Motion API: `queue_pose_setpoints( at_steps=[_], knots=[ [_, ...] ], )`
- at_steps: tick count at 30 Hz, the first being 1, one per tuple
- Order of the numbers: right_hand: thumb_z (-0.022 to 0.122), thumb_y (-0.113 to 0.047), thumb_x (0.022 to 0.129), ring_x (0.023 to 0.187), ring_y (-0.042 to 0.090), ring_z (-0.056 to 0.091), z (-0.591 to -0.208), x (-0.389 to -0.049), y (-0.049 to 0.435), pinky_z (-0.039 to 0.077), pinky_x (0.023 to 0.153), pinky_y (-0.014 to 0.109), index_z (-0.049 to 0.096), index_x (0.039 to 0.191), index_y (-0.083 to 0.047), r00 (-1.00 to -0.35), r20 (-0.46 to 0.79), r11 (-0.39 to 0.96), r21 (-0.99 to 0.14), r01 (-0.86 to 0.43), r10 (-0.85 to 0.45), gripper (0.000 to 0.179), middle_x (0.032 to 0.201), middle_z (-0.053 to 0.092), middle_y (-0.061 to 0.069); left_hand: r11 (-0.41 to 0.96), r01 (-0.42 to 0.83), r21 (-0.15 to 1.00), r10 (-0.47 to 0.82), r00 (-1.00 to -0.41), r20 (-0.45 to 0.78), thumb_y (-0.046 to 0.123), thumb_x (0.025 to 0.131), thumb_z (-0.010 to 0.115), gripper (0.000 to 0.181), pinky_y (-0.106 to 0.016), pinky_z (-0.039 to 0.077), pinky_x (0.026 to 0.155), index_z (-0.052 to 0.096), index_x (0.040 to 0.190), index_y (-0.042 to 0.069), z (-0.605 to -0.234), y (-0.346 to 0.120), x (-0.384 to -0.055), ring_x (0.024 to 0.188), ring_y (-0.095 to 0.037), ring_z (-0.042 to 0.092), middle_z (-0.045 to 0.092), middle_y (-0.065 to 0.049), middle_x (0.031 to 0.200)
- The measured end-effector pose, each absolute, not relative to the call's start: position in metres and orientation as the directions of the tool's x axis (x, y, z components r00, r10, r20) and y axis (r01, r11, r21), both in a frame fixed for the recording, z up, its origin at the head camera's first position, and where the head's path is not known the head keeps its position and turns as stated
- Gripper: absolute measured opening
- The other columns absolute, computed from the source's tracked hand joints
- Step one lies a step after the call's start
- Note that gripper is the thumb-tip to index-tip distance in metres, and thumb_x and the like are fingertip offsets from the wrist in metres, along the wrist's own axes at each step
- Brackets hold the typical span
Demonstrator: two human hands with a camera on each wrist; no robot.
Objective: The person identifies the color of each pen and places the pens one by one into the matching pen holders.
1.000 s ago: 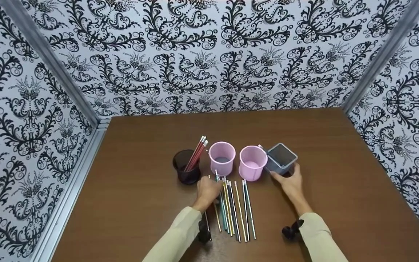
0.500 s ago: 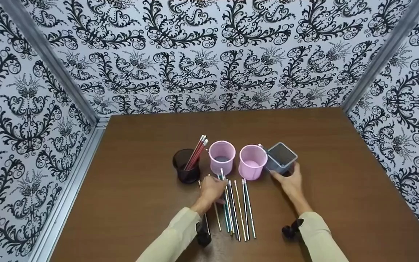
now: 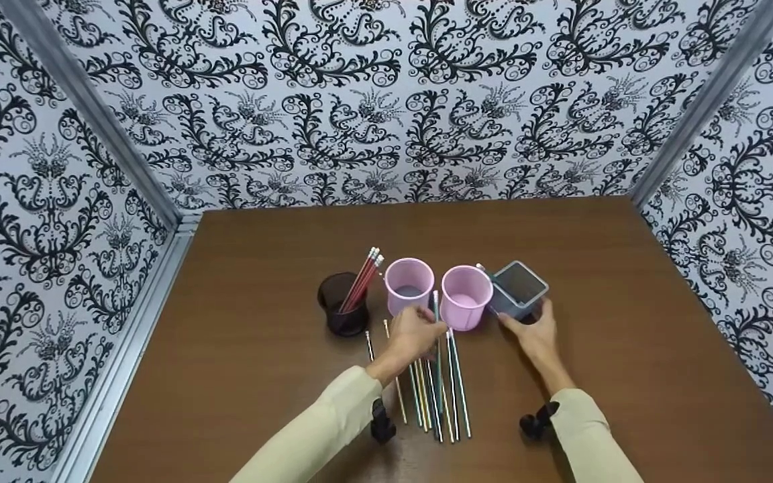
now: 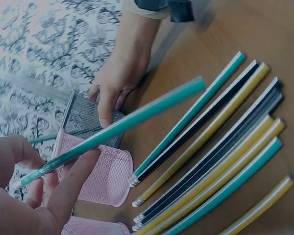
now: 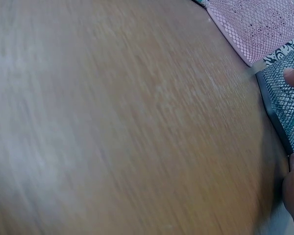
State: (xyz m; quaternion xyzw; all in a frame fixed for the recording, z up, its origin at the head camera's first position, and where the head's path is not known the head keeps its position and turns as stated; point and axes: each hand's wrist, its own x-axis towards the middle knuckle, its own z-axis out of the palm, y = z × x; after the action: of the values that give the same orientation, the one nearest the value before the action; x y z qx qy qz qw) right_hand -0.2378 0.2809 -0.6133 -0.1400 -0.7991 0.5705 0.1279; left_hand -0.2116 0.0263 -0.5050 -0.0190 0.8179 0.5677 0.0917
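Between thumb and fingers of the left hand, pinched near its pale end, slants a slim green pencil with a metallic sheen. Below that hand, loose pencils lie roughly parallel. Just beyond it stand two pink mesh cups; to its left, a dark cup bearing red pencils. Farther right, the right hand grips a square mesh holder.
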Motion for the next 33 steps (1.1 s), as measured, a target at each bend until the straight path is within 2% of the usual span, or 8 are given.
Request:
queue_pose_setpoints(
  at_steps=[5,9,17,25,33],
  knots=[
    [0.084,-0.012,0.078,0.14,0.036,0.041,-0.613,-0.238,0.28,0.027,0.122,0.046,0.032,0.147,0.004,-0.928,0.049,0.31,-0.948,0.073,0.369,0.087,0.147,0.045,0.027,0.371,-0.047,0.928,0.08,-0.993,-0.082,0.008,0.075,0.07,0.016,-0.019,0.043,0.058,0.057,0.084,0.012,-0.493,0.035,-0.218,0.064,-0.006,0.05,0.055,0.006,0.073],
    [0.084,-0.012,0.078,0.14,0.038,0.04,-0.612,-0.238,0.28,0.027,0.122,0.046,0.032,0.146,0.004,-0.925,0.052,0.317,-0.945,0.076,0.375,0.087,0.147,0.045,0.028,0.324,0.009,0.946,0.098,-0.995,-0.024,0.009,0.077,0.07,0.016,-0.018,0.047,0.063,0.059,0.089,0.008,-0.482,0.044,-0.224,0.07,-0.007,0.055,0.06,0.002,0.078],
    [0.083,-0.01,0.079,0.141,0.037,0.04,-0.612,-0.237,0.28,0.028,0.121,0.046,0.03,0.149,0.002,-0.928,0.02,0.285,-0.954,0.094,0.372,0.088,0.148,0.044,0.027,0.346,0.114,0.931,0.042,-0.993,0.106,0.01,0.078,0.069,0.014,-0.019,0.049,0.068,0.065,0.091,0.009,-0.459,0.065,-0.235,0.071,-0.005,0.058,0.069,-0.001,0.082],
    [0.083,-0.009,0.079,0.134,0.035,0.046,-0.612,-0.236,0.278,0.034,0.114,0.042,0.033,0.146,0.004,-0.925,0.052,0.277,-0.959,0.059,0.377,0.085,0.143,0.049,0.027,0.342,0.133,0.93,0.025,-0.991,0.132,0.013,0.079,0.071,0.014,-0.019,0.049,0.07,0.062,0.091,0.01,-0.439,0.084,-0.244,0.074,-0.005,0.057,0.068,0.001,0.083],
    [0.081,-0.006,0.078,0.133,0.036,0.046,-0.613,-0.236,0.278,0.033,0.115,0.044,0.035,0.145,0.004,-0.921,0.057,0.299,-0.952,0.066,0.385,0.082,0.141,0.05,0.029,0.331,0.136,0.934,-0.041,-0.986,0.159,0.015,0.081,0.071,0.014,-0.022,0.052,0.074,0.063,0.092,0.012,-0.436,0.101,-0.252,0.076,-0.007,0.063,0.072,0.0,0.085]
  ],
)
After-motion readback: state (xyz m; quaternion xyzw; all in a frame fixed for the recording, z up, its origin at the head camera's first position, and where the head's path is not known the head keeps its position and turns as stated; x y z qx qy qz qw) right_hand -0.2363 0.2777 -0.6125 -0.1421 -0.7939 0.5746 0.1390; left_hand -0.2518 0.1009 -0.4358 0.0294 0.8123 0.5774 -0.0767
